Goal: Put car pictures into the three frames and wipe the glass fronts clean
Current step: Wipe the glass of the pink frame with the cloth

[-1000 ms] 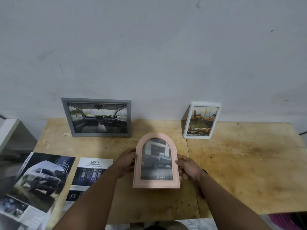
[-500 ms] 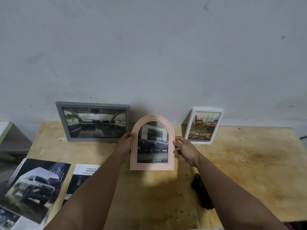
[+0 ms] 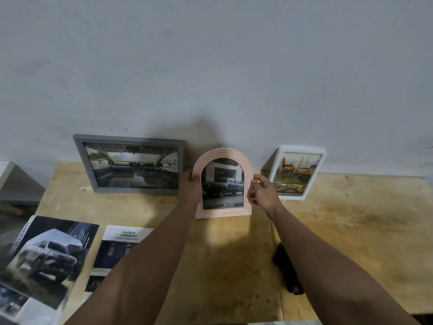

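Observation:
A pink arched frame (image 3: pixel 222 213) with a dark pickup picture stands upright near the wall, between the other two frames. My left hand (image 3: pixel 191 187) grips its left edge and my right hand (image 3: pixel 263 192) grips its right edge. A grey landscape frame (image 3: pixel 131 164) showing a car interior leans against the wall to the left. To the right, a white portrait frame (image 3: pixel 298 172) with yellow trucks leans on the wall too.
Car brochures lie at the wooden table's (image 3: pixel 351 231) front left: a large SUV page (image 3: pixel 44 259) and a "SAFETY" sheet (image 3: pixel 117 249). A dark object (image 3: pixel 287 270) lies partly under my right forearm. A grey ledge (image 3: pixel 14 181) sits at far left.
Both hands have carried the pink frame from the table's middle back toward the wall and tipped it upright between the grey and white frames.

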`<state>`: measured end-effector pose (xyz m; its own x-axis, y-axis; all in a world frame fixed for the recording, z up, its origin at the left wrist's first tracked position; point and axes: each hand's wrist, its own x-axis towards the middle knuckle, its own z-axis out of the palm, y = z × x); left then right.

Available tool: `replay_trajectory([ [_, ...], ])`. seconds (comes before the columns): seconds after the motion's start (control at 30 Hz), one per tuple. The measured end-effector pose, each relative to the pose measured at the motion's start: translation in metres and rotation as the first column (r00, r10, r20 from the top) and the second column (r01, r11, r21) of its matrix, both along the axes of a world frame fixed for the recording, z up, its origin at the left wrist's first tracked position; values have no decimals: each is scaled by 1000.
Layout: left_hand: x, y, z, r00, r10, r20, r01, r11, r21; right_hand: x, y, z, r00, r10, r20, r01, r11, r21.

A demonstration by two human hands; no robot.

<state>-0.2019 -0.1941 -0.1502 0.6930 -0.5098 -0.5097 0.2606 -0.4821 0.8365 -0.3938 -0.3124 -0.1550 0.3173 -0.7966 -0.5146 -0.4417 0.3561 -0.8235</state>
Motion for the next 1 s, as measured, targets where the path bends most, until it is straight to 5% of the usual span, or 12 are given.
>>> replay_trajectory([
  [0.23,-8,-8,-11,981,-59,185,57,998,19,16,2,0,1000,-11,-21,10,999,-52],
  [0.6,0,-11,2,992,-125,-4,125,991,-57,25,4,13,998,-39,52,42,997,-58],
  [1.0,2,-6,3,988,-152,-18,148,979,-139,22,11,14,995,-44,88,49,998,-51],
])
